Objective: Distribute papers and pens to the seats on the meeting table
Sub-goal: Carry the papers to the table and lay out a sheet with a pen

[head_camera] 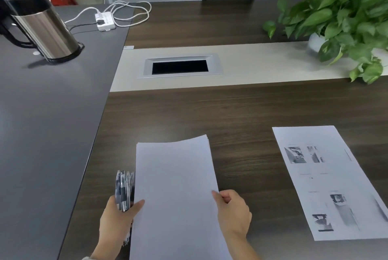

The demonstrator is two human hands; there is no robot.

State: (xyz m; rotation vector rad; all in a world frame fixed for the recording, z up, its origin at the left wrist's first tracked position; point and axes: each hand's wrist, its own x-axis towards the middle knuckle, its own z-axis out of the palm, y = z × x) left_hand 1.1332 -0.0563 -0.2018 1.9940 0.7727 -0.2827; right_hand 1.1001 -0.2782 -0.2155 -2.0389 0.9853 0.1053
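White paper stack (175, 192) is held above the dark worktop (241, 112): left hand (117, 217) grasps stack and pens (124, 190), right hand (233, 213) pinches its edge. One printed sheet (329, 182) lies placed at right. Next, presumably: peel one sheet and lay it at this seat.

Dark wood-grain surface (241, 112) under my hands, printed sheet (327, 182) lying flat to their right, pale centre strip with cable hatch (180, 67) beyond them, potted plant (340, 20) far right, kettle (39, 22) and power strip (105, 20) on grey top (42, 123) far left.
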